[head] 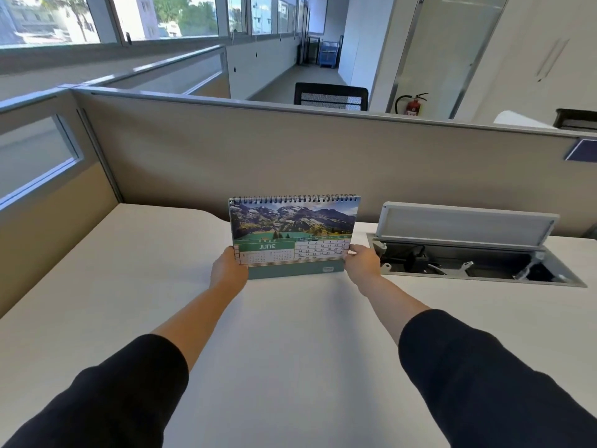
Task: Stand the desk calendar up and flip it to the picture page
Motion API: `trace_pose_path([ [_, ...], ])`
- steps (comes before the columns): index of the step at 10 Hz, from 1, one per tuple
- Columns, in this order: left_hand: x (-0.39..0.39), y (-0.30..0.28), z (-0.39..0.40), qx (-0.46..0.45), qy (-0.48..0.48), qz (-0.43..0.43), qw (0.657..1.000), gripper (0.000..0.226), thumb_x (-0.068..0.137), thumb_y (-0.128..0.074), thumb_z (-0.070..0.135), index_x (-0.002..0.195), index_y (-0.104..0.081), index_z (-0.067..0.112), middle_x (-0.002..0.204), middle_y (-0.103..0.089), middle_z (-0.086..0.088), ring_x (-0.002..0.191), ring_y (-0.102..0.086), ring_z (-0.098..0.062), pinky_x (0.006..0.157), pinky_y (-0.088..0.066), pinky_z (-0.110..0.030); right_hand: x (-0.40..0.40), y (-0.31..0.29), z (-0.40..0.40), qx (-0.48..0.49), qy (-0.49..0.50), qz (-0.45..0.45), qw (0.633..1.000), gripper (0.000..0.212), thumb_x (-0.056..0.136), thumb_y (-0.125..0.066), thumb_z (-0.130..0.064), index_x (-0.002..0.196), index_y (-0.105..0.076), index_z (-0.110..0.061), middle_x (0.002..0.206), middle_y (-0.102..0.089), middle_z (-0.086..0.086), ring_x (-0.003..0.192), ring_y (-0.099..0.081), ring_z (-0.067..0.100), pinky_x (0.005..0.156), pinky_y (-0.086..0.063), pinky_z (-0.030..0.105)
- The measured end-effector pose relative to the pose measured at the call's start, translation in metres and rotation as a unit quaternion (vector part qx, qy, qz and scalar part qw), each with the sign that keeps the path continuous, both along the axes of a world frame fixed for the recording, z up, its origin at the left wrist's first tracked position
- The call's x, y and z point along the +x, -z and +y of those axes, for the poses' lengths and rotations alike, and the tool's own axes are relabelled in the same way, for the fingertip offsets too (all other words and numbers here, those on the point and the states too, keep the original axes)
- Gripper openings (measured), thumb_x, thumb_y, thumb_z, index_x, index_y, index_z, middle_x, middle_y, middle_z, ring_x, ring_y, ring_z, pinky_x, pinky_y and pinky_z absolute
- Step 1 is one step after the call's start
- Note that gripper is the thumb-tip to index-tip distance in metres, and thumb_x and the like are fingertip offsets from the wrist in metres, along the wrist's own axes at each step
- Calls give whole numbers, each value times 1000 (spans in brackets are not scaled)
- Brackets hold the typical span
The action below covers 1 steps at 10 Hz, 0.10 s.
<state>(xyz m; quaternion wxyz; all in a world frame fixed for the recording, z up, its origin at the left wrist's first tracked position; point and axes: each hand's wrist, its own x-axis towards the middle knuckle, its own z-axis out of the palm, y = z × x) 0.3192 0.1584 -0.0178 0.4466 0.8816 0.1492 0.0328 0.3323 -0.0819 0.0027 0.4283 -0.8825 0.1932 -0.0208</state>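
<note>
The spiral-bound desk calendar (294, 236) stands upright on the white desk (290, 334), its coil along the top edge. The page facing me shows a mountain landscape photo above a green band marked JUNE and a date grid. My left hand (228, 266) grips the calendar's lower left corner. My right hand (361, 262) grips its lower right corner. Both arms reach forward in black sleeves.
An open cable tray (478, 268) with a raised grey lid (465, 226) is sunk into the desk just right of the calendar. A beige partition wall (290, 156) stands right behind it, and another closes the left side. A black chair and a fire extinguisher are beyond.
</note>
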Motion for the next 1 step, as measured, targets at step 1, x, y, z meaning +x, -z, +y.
trace_pose_path([
  [1, -7, -3, 1, -26, -11, 20, 999, 32, 85, -46, 8, 117, -44, 9, 119, -59, -16, 93, -53, -27, 73, -49, -34, -7, -1, -1, 41, 20, 12, 999, 43, 92, -45, -5, 135, -42, -10, 138, -48, 15, 122, -47, 35, 100, -45, 41],
])
